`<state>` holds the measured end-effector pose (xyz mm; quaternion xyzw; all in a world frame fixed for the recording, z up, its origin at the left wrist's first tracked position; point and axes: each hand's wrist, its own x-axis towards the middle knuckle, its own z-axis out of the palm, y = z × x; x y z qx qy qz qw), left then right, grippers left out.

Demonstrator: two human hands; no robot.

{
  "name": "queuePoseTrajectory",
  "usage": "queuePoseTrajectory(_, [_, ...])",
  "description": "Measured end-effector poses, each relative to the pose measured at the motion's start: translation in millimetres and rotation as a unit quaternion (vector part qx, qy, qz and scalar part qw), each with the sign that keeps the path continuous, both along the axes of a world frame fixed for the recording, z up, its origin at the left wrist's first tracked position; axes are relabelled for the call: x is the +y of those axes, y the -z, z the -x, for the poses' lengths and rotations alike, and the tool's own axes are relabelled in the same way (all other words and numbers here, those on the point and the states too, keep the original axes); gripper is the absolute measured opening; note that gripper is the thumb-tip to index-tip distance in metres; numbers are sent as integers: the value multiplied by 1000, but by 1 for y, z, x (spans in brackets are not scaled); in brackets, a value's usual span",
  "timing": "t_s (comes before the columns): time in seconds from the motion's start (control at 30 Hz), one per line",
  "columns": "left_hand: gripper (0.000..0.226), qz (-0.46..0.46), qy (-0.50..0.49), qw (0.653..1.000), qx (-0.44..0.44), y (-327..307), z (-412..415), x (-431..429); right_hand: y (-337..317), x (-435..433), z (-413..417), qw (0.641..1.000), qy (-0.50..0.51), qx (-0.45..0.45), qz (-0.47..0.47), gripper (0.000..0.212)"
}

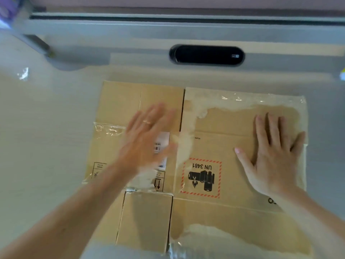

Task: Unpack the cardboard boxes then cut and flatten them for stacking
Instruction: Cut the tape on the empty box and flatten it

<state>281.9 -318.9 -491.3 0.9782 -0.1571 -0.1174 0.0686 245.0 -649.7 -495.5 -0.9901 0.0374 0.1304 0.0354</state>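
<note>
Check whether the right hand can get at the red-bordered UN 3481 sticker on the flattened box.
Probably yes. The right hand lies flat on the flattened box just to the right of the UN 3481 sticker, thumb pointing toward it, and nothing covers the sticker or lies between them.

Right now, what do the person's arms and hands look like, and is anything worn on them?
Both forearms are bare: no sleeves, gloves or watch show. The left hand, blurred, wears a thin gold-coloured ring on one finger. The right hand shows no ring.
</note>
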Motion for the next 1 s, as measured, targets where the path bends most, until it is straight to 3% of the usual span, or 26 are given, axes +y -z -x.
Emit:
queuePoseTrajectory(0.1, [85,-48,-54,997,-4,0,10,52,0,2,-2,1000,-13,12,-1,93])
queuePoseTrajectory(0.33, [78,-41,-60,997,5,-5,13,50,-10,1,-2,999,-21,34,-7,91])
queuePoseTrajectory(0.5, [87,-6,-62,998,-9,-20,68,44,-30,15,64,997,-42,18,-55,83])
queuePoseTrajectory(0.73, [84,-51,-76,996,12,-1,96,47,-9,18,93,996,-88,35,5,84])
queuePoseTrajectory(0.87, [82,18,6,1000,-15,-8,109,-4,-11,41,123,997,-74,11,-33,80])
queuePoseTrajectory(0.93, [81,-4,62,998,-15,-1,114,-34,-5,49,132,995,-93,34,1,86])
queuePoseTrajectory(1.0, [82,-34,45,998,-5,8,116,-41,-1,49,133,995,-93,42,1,88])
